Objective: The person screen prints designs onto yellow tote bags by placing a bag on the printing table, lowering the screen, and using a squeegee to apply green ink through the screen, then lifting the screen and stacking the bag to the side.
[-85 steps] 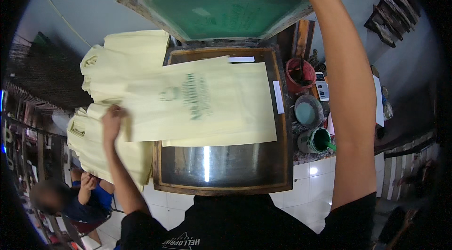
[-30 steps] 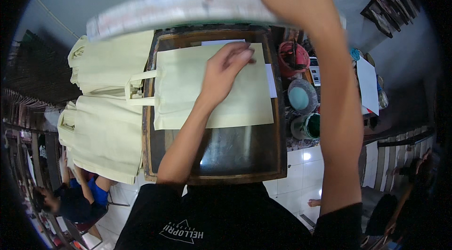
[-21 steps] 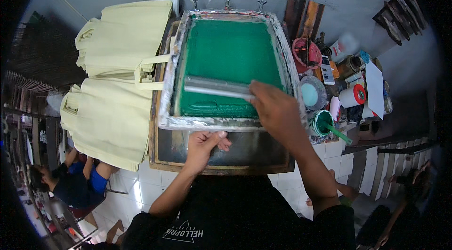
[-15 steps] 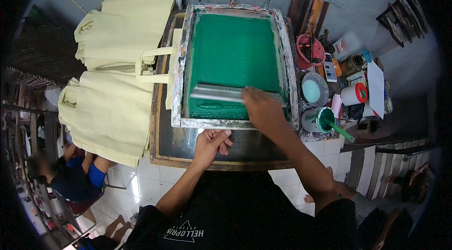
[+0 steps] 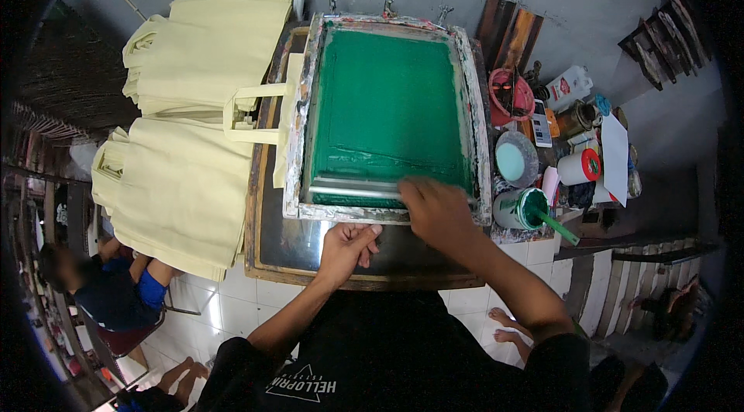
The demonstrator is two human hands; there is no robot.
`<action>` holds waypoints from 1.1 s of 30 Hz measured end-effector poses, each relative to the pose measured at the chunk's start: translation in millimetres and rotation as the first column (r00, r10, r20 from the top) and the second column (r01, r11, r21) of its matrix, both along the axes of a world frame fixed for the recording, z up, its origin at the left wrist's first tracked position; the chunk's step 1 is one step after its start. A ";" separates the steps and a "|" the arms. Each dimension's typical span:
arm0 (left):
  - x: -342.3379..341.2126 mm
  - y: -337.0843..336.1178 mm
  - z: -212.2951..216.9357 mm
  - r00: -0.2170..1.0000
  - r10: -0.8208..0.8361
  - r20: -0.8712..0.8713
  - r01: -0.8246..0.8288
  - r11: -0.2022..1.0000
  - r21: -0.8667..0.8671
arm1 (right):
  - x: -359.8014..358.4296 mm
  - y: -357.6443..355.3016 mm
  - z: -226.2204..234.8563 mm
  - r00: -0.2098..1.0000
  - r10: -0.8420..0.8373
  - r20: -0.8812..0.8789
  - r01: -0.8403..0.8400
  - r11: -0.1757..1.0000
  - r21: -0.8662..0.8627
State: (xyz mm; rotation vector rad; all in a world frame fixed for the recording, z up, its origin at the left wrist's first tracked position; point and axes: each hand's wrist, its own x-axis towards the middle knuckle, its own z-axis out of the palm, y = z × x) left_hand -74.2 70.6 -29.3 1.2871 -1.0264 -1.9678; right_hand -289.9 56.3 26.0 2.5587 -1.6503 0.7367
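Note:
A white-edged, paint-crusted screen printing frame (image 5: 293, 133) lies on a dark table, its mesh coated with green ink (image 5: 387, 94). Across the near end of the mesh lies a long, pale metal-handled squeegee (image 5: 349, 189). My right hand (image 5: 438, 212) is closed over the squeegee right of its middle, slightly blurred. At the frame's near edge, my left hand (image 5: 347, 251) is closed with curled fingers, its thumb along the rim; its hold there is partly hidden. A cream cloth bag's handle (image 5: 252, 113) sticks out from under the frame's left side.
Two stacks of cream bags (image 5: 186, 187) lie left of the table (image 5: 283, 265). At right stand an ink tub (image 5: 511, 210) with a green stirrer, a bowl (image 5: 527, 144), a pink basket (image 5: 504, 106) and a phone (image 5: 541, 125). A seated person (image 5: 116, 288) is at left.
My right hand has drawn the squeegee toward me, down to the near end of the mesh. My left hand stays at the frame's near edge. The view has shifted slightly.

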 end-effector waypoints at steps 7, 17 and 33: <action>1.2 -2.3 7.6 1.000 0.013 0.025 -0.014 0.999 0.031 | -37.1 -146.7 -14.5 0.988 -0.060 -0.142 0.077 0.991 0.111; 20.4 -9.4 28.8 0.920 0.117 -0.374 0.060 0.901 0.429 | -80.4 -311.6 35.4 0.996 -0.090 0.021 0.073 0.900 0.429; -32.5 -320.7 67.2 0.745 0.400 0.534 0.476 0.242 -0.846 | -54.8 -260.0 -9.9 0.943 -0.311 -0.119 0.305 0.950 -0.061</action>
